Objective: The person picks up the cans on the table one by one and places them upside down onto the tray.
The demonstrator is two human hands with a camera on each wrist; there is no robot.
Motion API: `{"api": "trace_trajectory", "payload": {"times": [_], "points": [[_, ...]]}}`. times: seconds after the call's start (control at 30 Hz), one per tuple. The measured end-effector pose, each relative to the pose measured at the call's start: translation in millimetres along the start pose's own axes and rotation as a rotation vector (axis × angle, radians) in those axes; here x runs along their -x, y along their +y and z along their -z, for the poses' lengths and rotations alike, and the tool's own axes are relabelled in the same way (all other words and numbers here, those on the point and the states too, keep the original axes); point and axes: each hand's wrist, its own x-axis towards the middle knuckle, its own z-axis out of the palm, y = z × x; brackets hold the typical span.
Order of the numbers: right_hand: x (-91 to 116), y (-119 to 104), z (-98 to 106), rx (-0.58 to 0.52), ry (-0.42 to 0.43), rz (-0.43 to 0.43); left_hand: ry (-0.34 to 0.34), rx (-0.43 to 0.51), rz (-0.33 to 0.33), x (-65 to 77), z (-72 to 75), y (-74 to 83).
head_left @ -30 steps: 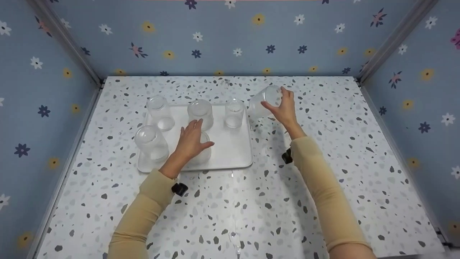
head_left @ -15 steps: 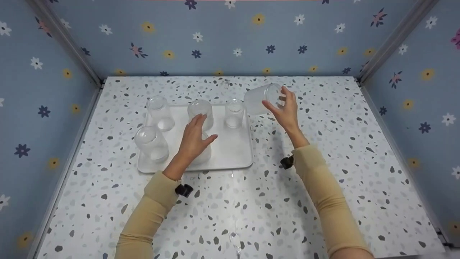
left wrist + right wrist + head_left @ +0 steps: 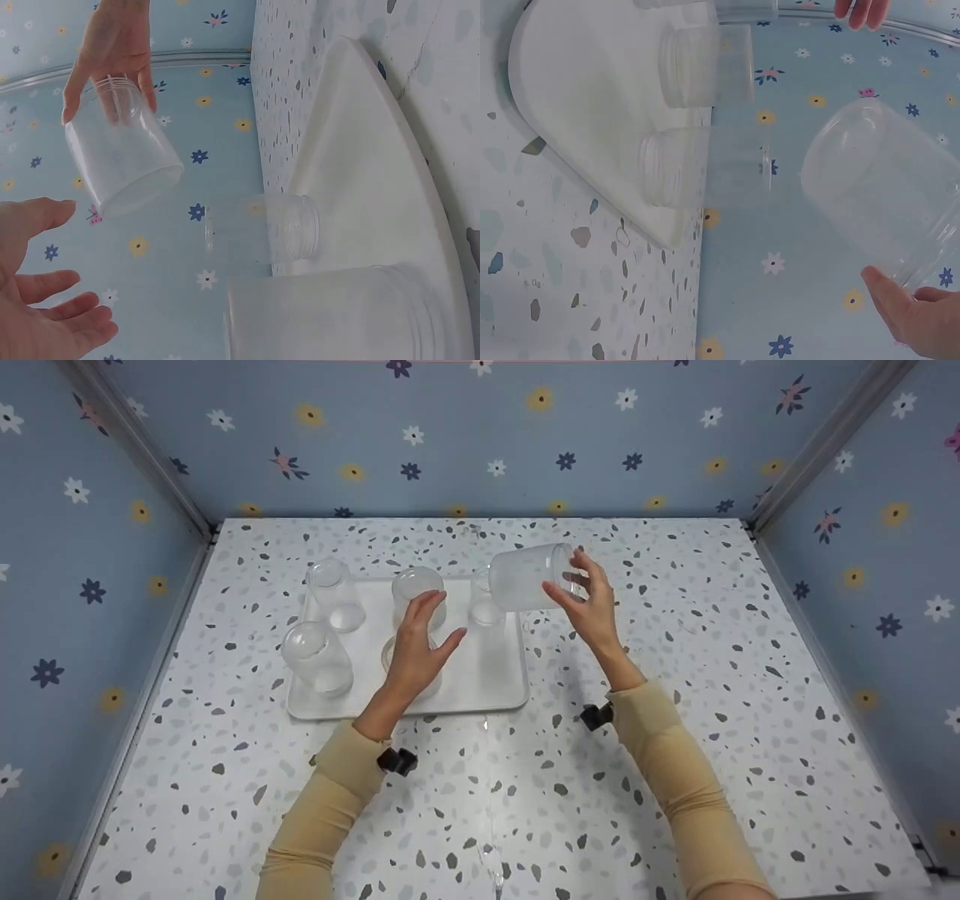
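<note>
My right hand [image 3: 598, 615] grips a large clear jar [image 3: 523, 579] round its threaded mouth. The jar lies nearly sideways in the air, base toward the left, over the tray's back right corner. In the left wrist view its wall [image 3: 124, 161] looks frosted and bare. Above the middle of the white tray [image 3: 487, 686] hovers my left hand [image 3: 414, 656], fingers spread and holding nothing. Several clear jars stand mouth down on the tray, among them a wide jar [image 3: 418, 583] at the back and a small jar [image 3: 486, 613] beneath the held one. My left hand partly hides another jar [image 3: 429, 682].
Two more upturned jars, one at the back left [image 3: 334, 592] and one at the front left [image 3: 319, 660], stand on the tray. The speckled table [image 3: 720, 720] extends around it. Flower-patterned walls [image 3: 495, 435] close off the back and both sides.
My right hand has tipped the jar from slanted to nearly level and brought its base left over the tray. My left hand has shifted slightly right, thumb spreading wider.
</note>
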Motion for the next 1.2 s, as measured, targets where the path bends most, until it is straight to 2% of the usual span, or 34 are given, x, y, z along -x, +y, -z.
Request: {"api": "trace_trajectory", "payload": {"times": [0.23, 0.43, 0.6, 0.83, 1.0, 1.1, 1.13, 1.2], "points": [[14.5, -26.6, -1.8, -0.035, -0.043, -0.007, 0.057, 0.099, -0.073, 1.6, -7.7, 2.4], [20.7, -15.1, -0.4, -0.101, -0.072, -0.043, 0.067, 0.192, -0.082, 3.4, -13.2, 5.1], [27.5, -6.5, -2.6, -0.189, -0.089, -0.030, 0.050, 0.296, -0.092, 4.7, -17.1, 7.8], [39.0, -7.0, -9.0, -0.354, -0.102, -0.074, -0.010, 0.351, -0.107, 8.9, -6.9, 40.0], [47.6, -5.7, -10.7, -0.385, -0.133, -0.118, -0.053, 0.391, -0.070, 11.6, -10.0, 40.7], [51.6, 4.8, -11.4, -0.404, -0.150, -0.118, -0.076, 0.403, -0.042, 13.3, -11.3, 40.5], [50.0, 26.5, -11.3, -0.428, -0.159, -0.118, -0.083, 0.403, -0.037, 13.8, -11.7, 40.4], [50.3, 42.1, -11.6, -0.458, -0.171, -0.113, -0.091, 0.402, -0.033, 14.5, -12.2, 40.3]]}}
